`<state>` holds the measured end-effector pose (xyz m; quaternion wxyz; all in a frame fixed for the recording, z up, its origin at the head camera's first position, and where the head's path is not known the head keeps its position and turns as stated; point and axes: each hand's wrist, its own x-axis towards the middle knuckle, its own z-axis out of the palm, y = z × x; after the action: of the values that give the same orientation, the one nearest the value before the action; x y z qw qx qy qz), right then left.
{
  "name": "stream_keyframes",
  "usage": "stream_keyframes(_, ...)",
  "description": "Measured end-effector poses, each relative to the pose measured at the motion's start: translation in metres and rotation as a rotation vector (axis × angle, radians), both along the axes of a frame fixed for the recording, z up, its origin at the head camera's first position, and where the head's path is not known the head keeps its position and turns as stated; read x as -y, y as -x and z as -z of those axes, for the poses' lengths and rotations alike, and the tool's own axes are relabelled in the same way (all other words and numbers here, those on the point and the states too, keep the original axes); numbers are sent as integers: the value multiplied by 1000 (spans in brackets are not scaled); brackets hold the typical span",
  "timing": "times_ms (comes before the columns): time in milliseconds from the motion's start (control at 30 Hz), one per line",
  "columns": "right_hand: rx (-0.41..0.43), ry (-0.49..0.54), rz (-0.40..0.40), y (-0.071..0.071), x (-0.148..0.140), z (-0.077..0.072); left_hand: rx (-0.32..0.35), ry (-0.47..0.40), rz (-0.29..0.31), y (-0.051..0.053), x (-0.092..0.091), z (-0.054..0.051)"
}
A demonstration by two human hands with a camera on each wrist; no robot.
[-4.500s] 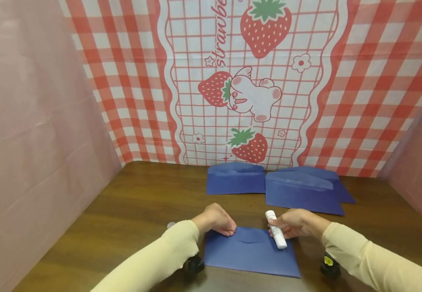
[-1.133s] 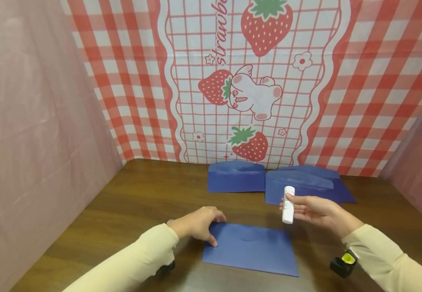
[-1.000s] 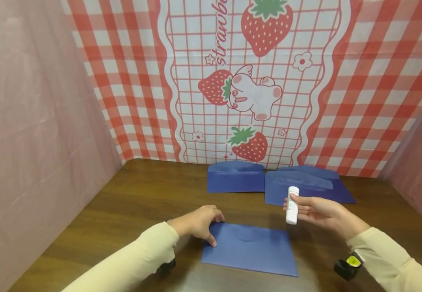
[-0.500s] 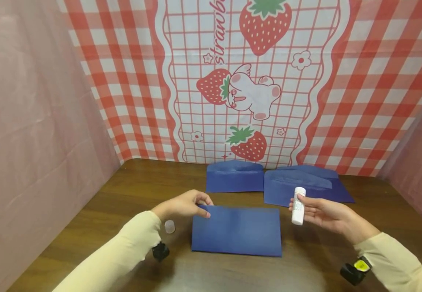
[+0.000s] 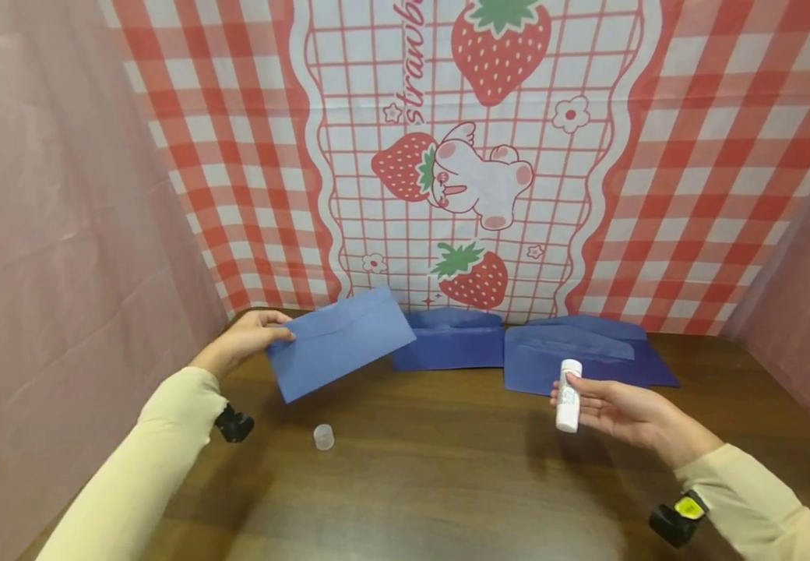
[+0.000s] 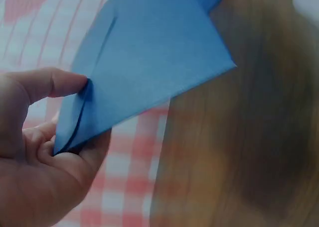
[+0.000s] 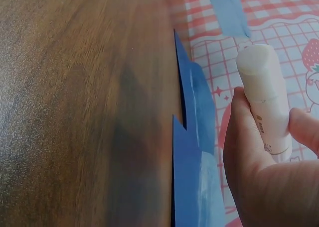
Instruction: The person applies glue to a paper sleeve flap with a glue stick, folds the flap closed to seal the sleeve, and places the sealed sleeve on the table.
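My left hand (image 5: 249,340) pinches a blue envelope (image 5: 340,343) by its left end, thumb on the near face and fingers behind. The envelope is tilted in the air above the back left of the table, its flap folded over. In the left wrist view the thumb presses near the flap edge of the envelope (image 6: 149,53). My right hand (image 5: 622,409) grips a white glue stick (image 5: 568,396) between thumb and fingers, held above the table at the right. The right wrist view shows the glue stick (image 7: 264,97) with small print on its side.
A small translucent cap (image 5: 324,437) lies on the wooden table (image 5: 419,483), left of centre. Along the back lie more blue envelopes with raised flaps, one in the middle (image 5: 447,349) and an overlapping pair (image 5: 552,366) at the right. A strawberry-print cloth (image 5: 482,179) hangs behind.
My left hand has lifted the envelope off the table and carried it left and back. The cap has come into fuller view. My right hand with the glue stick moved right, away from the envelope.
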<state>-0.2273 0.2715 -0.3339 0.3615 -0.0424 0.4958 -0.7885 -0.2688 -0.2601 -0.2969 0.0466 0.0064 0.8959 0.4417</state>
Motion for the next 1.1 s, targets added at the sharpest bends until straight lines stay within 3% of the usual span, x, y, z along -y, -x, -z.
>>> stream_keyframes(100, -2, -5, 1, 1, 1, -1, 36, -6, -50, 1, 26, 5)
stream_keyframes(233, -1, 2, -2, 3, 2, -2, 78, 18, -62, -1, 47, 18)
stream_keyframes(367, 5, 15, -8, 4, 3, 0, 22, 198, -76, -5, 53, 35)
stream_keyframes(533, -6, 12, -18, 5, 1, 3, -90, 372, -171, -8, 51, 49)
stream_keyframes(733, -6, 19, -22, 3, 0, 7, -75, 559, -199, -4, 46, 57)
stream_keyframes(833, -5, 12, -14, 3, -1, 9, -63, 641, -187, 2, 38, 57)
stream_keyframes(933, -7, 9, -10, 4, -1, 9, -88, 690, -161, 15, 19, 52)
stream_keyframes(1000, -15, 19, -21, 4, -1, 9, -114, 700, -124, 26, -2, 47)
stream_keyframes(1100, -23, 41, -48, 6, 2, 9, -147, 700, -12, 42, -42, 40)
